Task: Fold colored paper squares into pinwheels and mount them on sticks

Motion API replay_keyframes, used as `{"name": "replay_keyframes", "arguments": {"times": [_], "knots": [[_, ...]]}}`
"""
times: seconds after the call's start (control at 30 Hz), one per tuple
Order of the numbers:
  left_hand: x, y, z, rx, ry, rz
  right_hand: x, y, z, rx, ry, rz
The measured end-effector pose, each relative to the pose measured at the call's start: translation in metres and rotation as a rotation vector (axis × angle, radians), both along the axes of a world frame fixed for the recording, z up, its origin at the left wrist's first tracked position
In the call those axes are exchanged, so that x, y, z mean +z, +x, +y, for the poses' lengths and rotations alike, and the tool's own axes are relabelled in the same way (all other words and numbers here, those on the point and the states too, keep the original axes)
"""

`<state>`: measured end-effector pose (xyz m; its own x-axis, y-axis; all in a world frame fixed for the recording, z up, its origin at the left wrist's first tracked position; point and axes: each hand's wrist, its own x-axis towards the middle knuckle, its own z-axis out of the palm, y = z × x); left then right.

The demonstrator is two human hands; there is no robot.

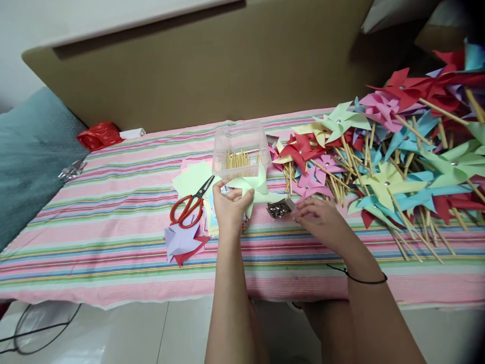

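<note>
While the left hand [230, 206] pinches a green paper [260, 186] between thumb and fingers, holding it just in front of the clear tub [217, 154] of sticks [238, 161], the right hand [322, 220] hangs beside a small box [291, 203] of pins [279, 210]. That right grip has its fingers bent in toward the thumb, and from here I can't tell whether anything is caught in it. Red-handled scissors [199, 194] lie open to the left of the paper, on the striped cloth [125, 197]. Finished pinwheels [386, 182] are heaped over the right side, many overlapping.
</note>
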<state>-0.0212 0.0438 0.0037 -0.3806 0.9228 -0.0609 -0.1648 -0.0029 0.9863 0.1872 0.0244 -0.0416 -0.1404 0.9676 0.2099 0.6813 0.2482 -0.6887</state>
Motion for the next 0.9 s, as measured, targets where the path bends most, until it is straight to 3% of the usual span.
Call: {"name": "replay_keyframes", "arguments": {"times": [0.13,0.3,0.5,0.63,0.9], "knots": [[0.001,0.002,0.0,0.003,-0.005,0.01,-0.006,0.0,0.001,0.103,-0.056,-0.074],[0.0,0.003,0.001,-0.007,-0.003,0.011,-0.003,0.0,-0.001,0.025,-0.142,-0.08],[-0.001,0.005,0.001,-0.018,0.008,0.007,0.008,-0.003,-0.004,-0.065,-0.303,0.284],[0.0,0.007,0.0,-0.021,-0.003,0.022,0.016,-0.008,-0.003,-0.092,-0.338,0.554],[-0.001,0.009,0.0,-0.036,-0.007,0.02,0.026,-0.011,-0.004,-0.176,-0.497,0.801]]}}
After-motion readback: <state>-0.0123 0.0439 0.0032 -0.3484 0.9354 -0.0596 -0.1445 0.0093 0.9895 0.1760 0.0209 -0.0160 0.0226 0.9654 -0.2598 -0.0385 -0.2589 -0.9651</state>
